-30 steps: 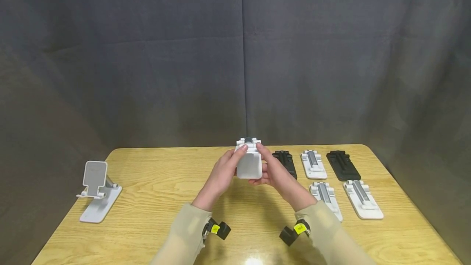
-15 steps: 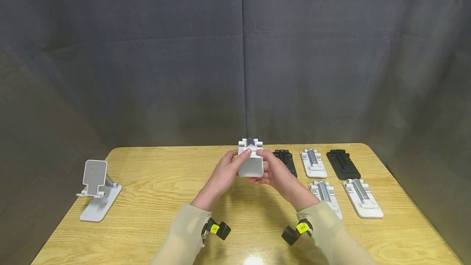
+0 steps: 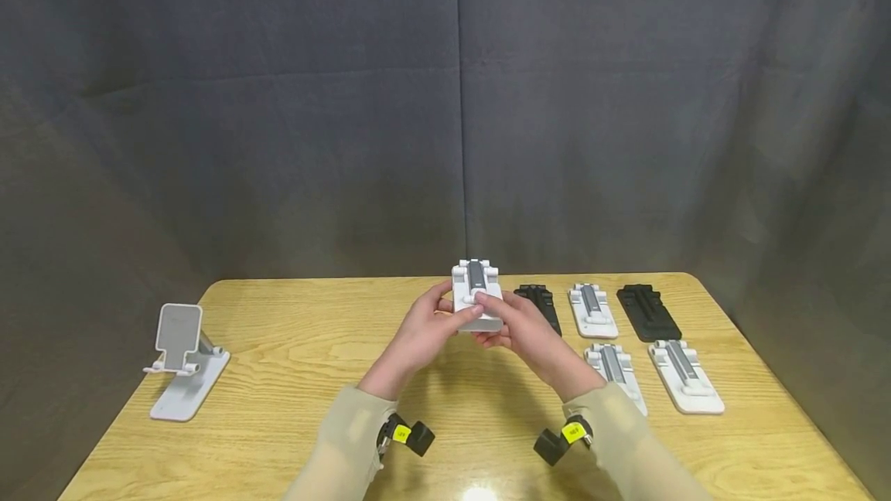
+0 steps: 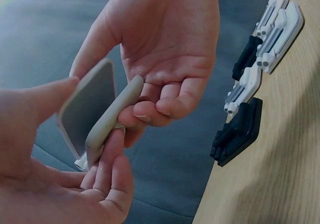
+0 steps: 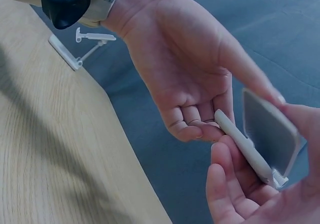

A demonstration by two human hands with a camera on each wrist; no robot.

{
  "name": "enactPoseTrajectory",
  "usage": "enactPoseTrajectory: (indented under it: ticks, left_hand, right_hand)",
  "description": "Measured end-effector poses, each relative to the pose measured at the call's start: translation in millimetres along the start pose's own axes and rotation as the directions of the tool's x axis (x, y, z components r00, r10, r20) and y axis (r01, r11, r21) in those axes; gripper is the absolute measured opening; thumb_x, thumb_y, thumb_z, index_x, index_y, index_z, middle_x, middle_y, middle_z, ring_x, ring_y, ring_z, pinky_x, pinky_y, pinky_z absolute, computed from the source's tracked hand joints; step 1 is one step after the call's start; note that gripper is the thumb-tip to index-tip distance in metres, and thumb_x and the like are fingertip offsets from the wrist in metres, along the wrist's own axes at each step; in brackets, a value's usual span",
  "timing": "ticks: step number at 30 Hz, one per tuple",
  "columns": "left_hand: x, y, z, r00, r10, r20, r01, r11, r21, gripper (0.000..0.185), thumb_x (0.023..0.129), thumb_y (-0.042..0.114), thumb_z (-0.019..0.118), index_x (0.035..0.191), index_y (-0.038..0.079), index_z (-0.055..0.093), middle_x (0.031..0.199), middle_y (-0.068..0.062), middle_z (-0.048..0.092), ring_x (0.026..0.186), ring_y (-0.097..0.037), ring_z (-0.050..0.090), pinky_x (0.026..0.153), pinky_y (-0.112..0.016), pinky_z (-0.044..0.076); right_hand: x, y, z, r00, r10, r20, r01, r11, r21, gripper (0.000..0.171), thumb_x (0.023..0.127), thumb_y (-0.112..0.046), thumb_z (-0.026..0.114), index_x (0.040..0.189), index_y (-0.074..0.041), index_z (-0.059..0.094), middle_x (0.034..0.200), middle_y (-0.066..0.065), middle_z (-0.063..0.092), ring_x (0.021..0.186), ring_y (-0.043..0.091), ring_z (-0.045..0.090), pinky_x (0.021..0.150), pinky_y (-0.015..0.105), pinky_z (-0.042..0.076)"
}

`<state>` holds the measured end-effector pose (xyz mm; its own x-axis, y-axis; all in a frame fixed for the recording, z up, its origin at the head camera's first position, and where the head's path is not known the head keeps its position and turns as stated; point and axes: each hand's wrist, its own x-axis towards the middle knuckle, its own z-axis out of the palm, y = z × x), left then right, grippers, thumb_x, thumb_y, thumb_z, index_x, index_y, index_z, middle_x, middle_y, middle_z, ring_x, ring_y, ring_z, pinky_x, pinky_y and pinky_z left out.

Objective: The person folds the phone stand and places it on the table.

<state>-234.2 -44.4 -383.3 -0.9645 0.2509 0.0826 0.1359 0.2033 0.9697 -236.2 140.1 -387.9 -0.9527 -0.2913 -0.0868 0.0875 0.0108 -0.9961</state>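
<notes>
A white folding phone stand is held up above the table between both hands. My left hand grips its left side, thumb on the near part. My right hand holds the right side, its thumb over the hinge end of the grey arm. In the left wrist view the stand's padded plate and its base stand at a narrow angle, apart at one end. Thumbs press the plate, while curled fingers support the base. The right wrist view shows the same gap between plate and base.
Folded phone stands lie at the right of the wooden table: white ones and black ones. An unfolded white stand stands at the left. A grey curtain hangs behind the table.
The held stand's plate has tipped, so its grey face has narrowed to a thin strip and more of the grey arm shows. Both thumbs have shifted lower on it.
</notes>
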Motion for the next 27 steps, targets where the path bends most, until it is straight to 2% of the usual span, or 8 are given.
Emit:
enactPoseTrajectory:
  ticks: [6, 12, 17, 21, 27]
  left_hand:
    - [-0.2, -6.8, 1.0, 1.000, 0.017, -0.018, -0.018, 0.999, -0.032, 0.071, 0.092, 0.013, 0.077, 0.151, -0.003, 0.040, 0.104, -0.014, 0.061, 0.083, -0.021, 0.063, 0.071, -0.039, 0.050]
    - [-1.4, -10.7, 2.3, 0.999, 0.023, -0.038, -0.026, 0.997, -0.067, 0.073, 0.089, 0.005, 0.078, 0.150, -0.004, 0.039, 0.102, -0.015, 0.061, 0.081, -0.020, 0.064, 0.069, -0.036, 0.051]
    - [-1.2, -13.5, 2.3, 0.999, 0.023, -0.023, -0.025, 0.998, -0.063, 0.074, 0.088, 0.007, 0.079, 0.151, -0.002, 0.039, 0.101, -0.014, 0.061, 0.081, -0.020, 0.065, 0.069, -0.034, 0.052]
    - [-2.2, -14.9, -3.0, 0.999, 0.029, -0.019, -0.029, 0.999, -0.015, 0.075, 0.089, 0.014, 0.080, 0.151, 0.001, 0.040, 0.103, -0.011, 0.062, 0.087, -0.021, 0.067, 0.072, -0.033, 0.052]
    - [-6.2, -12.6, -24.8, 0.991, 0.058, -0.117, -0.051, 0.997, 0.066, 0.068, 0.092, 0.020, 0.078, 0.150, 0.004, 0.045, 0.106, -0.007, 0.065, 0.095, -0.023, 0.068, 0.082, -0.040, 0.052]
  right_hand:
    - [-2.7, 3.0, -1.2, 0.999, -0.029, 0.035, 0.030, 1.000, -0.006, 0.051, 0.103, -0.024, 0.062, 0.138, 0.008, 0.043, 0.105, 0.014, 0.068, 0.092, 0.025, 0.067, 0.083, 0.035, 0.055]
    - [-5.2, 5.4, -1.6, 0.998, -0.041, 0.056, 0.043, 0.998, -0.037, 0.051, 0.103, -0.022, 0.062, 0.140, 0.006, 0.043, 0.108, 0.014, 0.068, 0.095, 0.027, 0.066, 0.087, 0.037, 0.053]
    - [-5.5, 8.4, -2.3, 0.998, -0.035, 0.051, 0.036, 0.999, -0.020, 0.054, 0.102, -0.024, 0.063, 0.142, 0.005, 0.041, 0.112, 0.015, 0.066, 0.097, 0.029, 0.066, 0.086, 0.036, 0.054]
    - [-7.2, 10.3, -5.1, 1.000, -0.023, 0.019, 0.023, 1.000, -0.004, 0.054, 0.102, -0.023, 0.062, 0.142, 0.005, 0.040, 0.113, 0.016, 0.066, 0.096, 0.026, 0.067, 0.086, 0.035, 0.054]
    - [-10.1, 11.4, -13.9, 0.999, -0.013, -0.034, 0.012, 1.000, -0.017, 0.050, 0.102, -0.021, 0.061, 0.138, 0.008, 0.041, 0.112, 0.018, 0.065, 0.094, 0.026, 0.067, 0.086, 0.035, 0.054]
